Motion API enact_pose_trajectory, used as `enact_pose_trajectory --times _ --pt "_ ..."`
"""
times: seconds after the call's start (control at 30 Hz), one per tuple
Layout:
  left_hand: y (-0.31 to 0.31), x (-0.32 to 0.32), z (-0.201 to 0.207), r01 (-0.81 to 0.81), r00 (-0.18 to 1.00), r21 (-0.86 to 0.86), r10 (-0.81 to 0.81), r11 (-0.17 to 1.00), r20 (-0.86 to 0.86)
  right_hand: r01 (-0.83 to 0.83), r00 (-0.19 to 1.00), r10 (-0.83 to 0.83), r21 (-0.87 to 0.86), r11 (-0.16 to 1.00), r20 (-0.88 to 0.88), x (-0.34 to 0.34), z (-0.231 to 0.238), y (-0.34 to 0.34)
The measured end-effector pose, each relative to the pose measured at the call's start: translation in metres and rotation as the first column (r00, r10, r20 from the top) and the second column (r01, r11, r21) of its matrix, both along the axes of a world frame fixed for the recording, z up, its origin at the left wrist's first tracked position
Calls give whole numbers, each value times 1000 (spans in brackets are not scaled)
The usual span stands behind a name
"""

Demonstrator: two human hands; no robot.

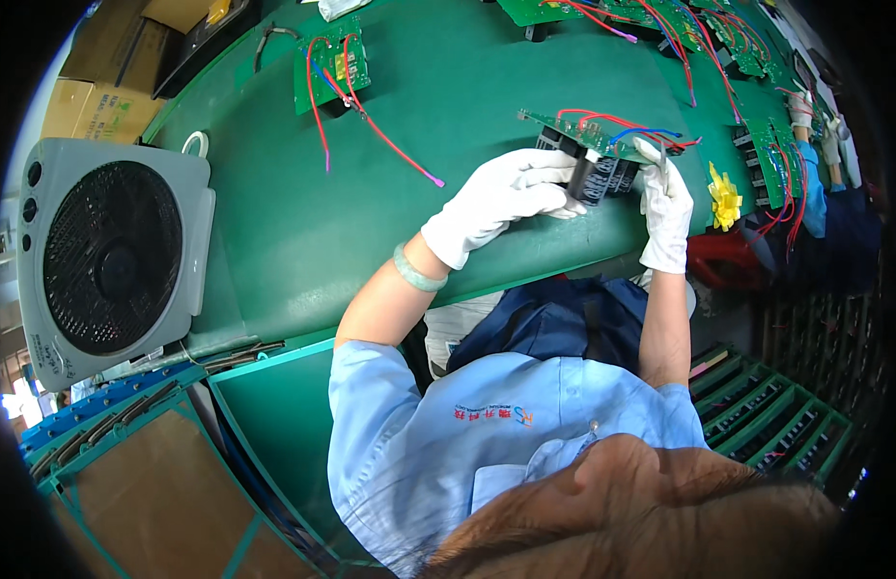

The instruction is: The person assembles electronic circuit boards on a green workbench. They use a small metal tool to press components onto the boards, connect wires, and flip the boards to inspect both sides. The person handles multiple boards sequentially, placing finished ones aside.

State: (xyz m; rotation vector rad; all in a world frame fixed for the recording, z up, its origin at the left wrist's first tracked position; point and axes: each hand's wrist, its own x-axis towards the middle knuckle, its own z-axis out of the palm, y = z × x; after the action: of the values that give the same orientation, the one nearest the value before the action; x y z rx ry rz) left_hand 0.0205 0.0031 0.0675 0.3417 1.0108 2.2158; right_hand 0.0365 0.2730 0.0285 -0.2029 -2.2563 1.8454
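Both my hands wear white gloves and hold up one green circuit board (588, 142) above the near edge of the table. The board is tilted, with black cylindrical capacitors (595, 180) hanging from its underside and red and blue wires on top. My left hand (511, 198) is closed around the parts at its left end. My right hand (666, 207) grips the right end, its thumb and fingers close to the wire ends. A thin dark piece shows by those fingertips, too small to make out. Another wired circuit board (334, 72) lies apart at the far left.
A grey box fan (115, 253) stands at the left. Several wired boards (747, 48) lie at the far right, near a co-worker's gloved hand (801, 108). A yellow ribbon bow (725, 197) sits right of my right hand. Cardboard boxes (100, 111) stand at the back left.
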Motion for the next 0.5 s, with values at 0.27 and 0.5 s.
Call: enact_pose_trajectory --times 0.27,0.5 --pt "4 12 6 94 995 192 -86 977 -50 91 996 -91 35 995 -10 -4 -1 0" --pt "-4 12 14 86 996 279 -72 956 -60 90 991 -64 223 971 -120 -9 7 5"
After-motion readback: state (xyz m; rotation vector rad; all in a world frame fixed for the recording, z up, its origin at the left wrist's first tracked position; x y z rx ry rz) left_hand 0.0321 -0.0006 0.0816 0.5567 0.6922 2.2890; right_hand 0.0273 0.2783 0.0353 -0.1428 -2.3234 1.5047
